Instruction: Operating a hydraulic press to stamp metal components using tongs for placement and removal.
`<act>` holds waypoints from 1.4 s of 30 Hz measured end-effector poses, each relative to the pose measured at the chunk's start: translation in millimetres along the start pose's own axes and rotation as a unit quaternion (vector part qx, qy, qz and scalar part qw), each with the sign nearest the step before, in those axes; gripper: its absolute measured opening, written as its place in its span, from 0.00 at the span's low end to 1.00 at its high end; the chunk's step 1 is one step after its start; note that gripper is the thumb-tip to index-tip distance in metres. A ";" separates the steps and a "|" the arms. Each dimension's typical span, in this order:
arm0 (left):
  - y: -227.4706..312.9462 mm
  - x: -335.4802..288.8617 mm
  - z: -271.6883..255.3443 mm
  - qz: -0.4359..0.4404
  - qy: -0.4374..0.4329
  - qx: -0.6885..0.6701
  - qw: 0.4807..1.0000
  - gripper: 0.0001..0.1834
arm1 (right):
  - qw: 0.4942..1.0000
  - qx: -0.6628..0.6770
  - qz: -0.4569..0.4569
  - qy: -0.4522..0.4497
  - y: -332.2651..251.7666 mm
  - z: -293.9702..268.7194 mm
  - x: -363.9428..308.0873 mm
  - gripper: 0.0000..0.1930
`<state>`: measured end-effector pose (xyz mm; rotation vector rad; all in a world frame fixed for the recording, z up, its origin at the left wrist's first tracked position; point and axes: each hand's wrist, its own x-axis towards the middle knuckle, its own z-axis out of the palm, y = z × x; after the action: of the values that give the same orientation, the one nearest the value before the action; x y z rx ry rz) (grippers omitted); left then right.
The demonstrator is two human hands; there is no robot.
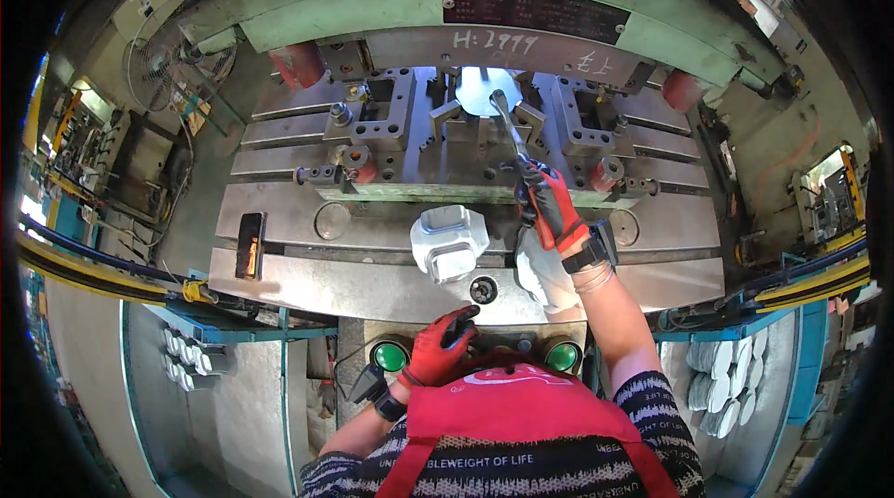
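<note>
My right hand [549,203], in a red and black glove, is closed round a long metal pick-up tool [510,128]. The tool's dark, rounded tip touches a flat, bright metal blank [477,90] in the middle of the press die [386,116]. My left hand [438,349], gloved the same way, is by the front edge of the press table, beside a green push button [390,356]. Its fingers reach out to the right with nothing visible in them. Between my hands sits a formed silvery metal part [449,243]. Pale sheet pieces [543,272] lie partly hidden under my right wrist.
The green upper press beam [372,0] spans above the die. A phone [250,245] lies at the table's left. Another green button [562,356] is on the right. Formed parts [194,358] rest in the left bin, and several flat blanks [726,382] in the right one.
</note>
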<state>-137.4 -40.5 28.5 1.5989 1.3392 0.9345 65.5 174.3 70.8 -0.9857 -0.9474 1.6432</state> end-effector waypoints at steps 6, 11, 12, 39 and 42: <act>3.4 -1.4 -13.9 -0.016 0.034 0.012 0.999 0.20 | 0.998 0.056 0.018 -0.034 -11.1 2.7 -42.4 0.13; -26.3 -31.0 -48.9 -0.073 0.300 -0.163 0.937 0.21 | 0.990 -0.092 -0.075 0.074 13.3 -44.9 -141.8 0.18; -39.0 -39.9 -57.5 -0.069 0.350 -0.153 0.922 0.22 | 0.979 -0.130 -0.078 0.138 23.0 -56.6 -166.3 0.18; -200.0 -124.6 -28.1 -0.367 0.277 -0.119 0.880 0.33 | 0.860 -0.294 0.100 0.406 232.1 -158.0 -314.5 0.24; -250.6 -138.5 -25.3 -0.363 0.286 -0.060 0.885 0.35 | 0.873 -0.192 0.222 0.390 219.2 -150.9 -309.2 0.24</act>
<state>-274.7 -152.1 -198.0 0.6059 2.0328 0.9985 195.8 -154.6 -132.4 -2.0629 -0.4965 1.2009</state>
